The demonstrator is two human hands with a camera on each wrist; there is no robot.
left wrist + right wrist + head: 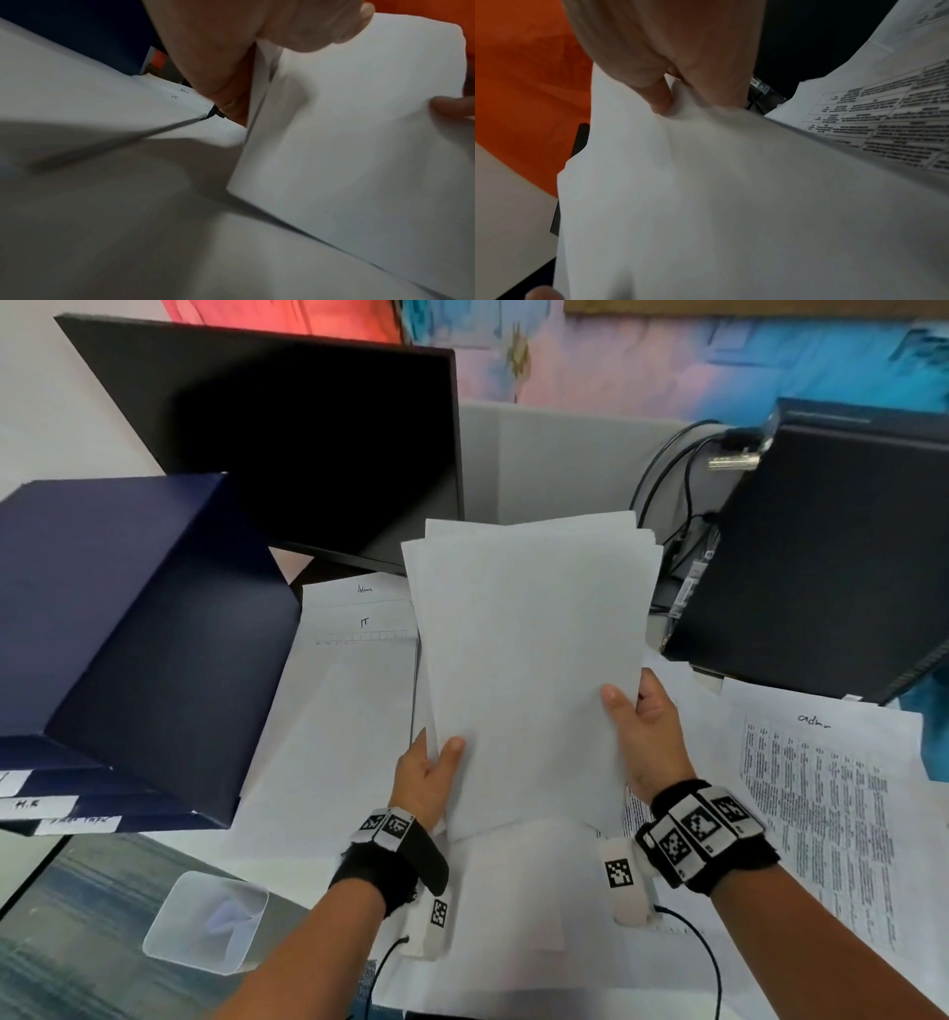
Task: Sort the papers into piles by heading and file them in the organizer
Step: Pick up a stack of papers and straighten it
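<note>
I hold a stack of white papers [529, 660] upright over the desk, blank backs toward me. My left hand [429, 773] grips its lower left edge, thumb on the near face. My right hand [644, 731] grips the right edge the same way. In the left wrist view the stack [359, 132] is pinched under my left hand [231, 60]. In the right wrist view my right hand [670, 67] clamps the stack [731, 192]. The dark blue organizer [133, 634] with labelled tiers stands at the left. Sheets headed "Admin" and "IT" [359, 629] lie beside it.
A black monitor [308, 444] stands behind the organizer. A black computer tower [832, 557] with cables stands at the right. A printed sheet headed "admin" [821, 803] lies right of my hands. More white sheets cover the desk. A translucent plastic box [205, 922] is at lower left.
</note>
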